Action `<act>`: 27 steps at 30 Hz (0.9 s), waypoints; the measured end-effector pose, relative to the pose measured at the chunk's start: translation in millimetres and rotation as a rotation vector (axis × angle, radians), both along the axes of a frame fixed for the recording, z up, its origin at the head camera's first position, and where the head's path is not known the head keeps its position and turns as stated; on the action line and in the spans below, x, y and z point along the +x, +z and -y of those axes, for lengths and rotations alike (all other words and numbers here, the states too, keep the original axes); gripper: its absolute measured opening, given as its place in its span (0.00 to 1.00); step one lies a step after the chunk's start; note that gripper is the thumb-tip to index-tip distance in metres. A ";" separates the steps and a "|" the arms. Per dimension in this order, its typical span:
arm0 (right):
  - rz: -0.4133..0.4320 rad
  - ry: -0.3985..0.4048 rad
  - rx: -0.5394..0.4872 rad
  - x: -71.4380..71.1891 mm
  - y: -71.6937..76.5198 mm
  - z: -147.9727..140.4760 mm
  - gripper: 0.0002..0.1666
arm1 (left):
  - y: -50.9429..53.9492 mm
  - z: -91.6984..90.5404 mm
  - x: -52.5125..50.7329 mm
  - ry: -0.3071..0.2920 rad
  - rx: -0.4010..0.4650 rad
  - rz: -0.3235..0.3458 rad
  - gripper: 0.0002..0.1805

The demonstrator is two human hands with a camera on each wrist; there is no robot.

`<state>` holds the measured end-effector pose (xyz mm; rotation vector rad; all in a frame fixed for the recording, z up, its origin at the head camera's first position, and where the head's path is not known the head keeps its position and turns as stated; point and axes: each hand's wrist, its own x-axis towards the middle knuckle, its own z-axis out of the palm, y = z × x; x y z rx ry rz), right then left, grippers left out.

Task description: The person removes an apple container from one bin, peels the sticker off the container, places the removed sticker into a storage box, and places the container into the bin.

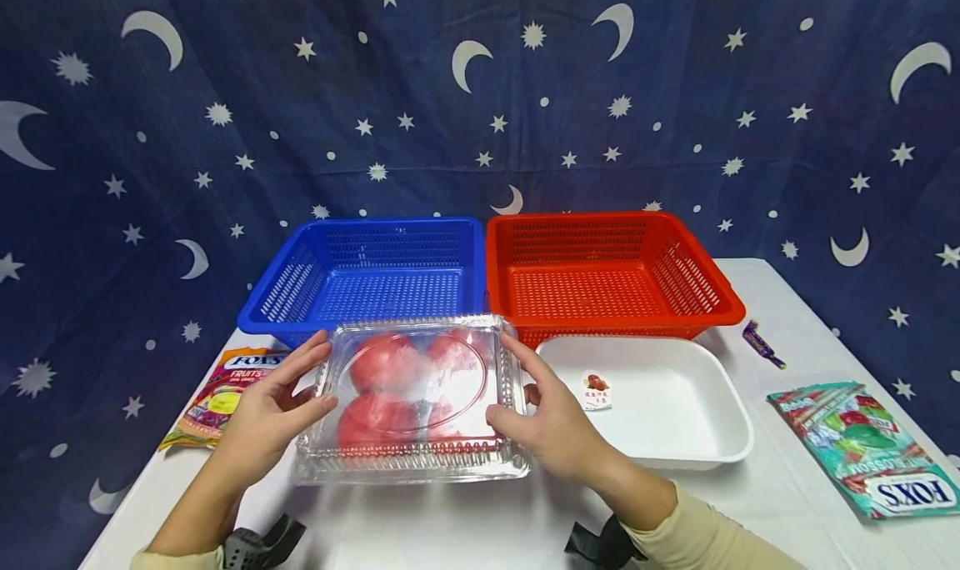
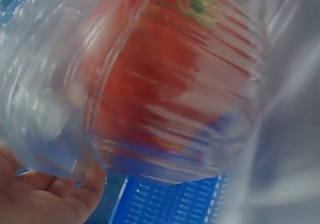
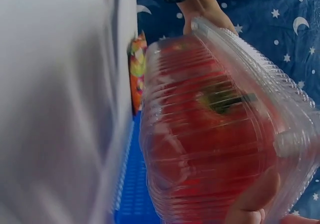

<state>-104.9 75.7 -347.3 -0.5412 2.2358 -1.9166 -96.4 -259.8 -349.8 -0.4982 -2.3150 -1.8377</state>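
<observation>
Clear box [image 1: 412, 468], lid on, tomatoes [image 1: 386, 366] inside, held up off the table on the near side of the blue basket [image 1: 397, 293]; gap to basket, if any, can't tell. Left hand [image 1: 266, 416] grasping box's left edge, right hand [image 1: 551, 420] grasping its right edge, both thumbs on top. Red basket [image 1: 577, 293] just right of blue basket; white tray [image 1: 667, 403] nearer and right of it; candy bag [image 1: 217, 399] nearer and left of it. Step looks like a two-handed carry, box not set down. Next move probably calls for both hands moving together, box kept steady, lid not squeezed loose.
</observation>
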 end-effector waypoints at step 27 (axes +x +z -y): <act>-0.003 0.025 0.005 -32.6 54.4 -15.9 0.47 | 57.3 -6.8 -25.3 -0.116 -0.018 -0.091 0.37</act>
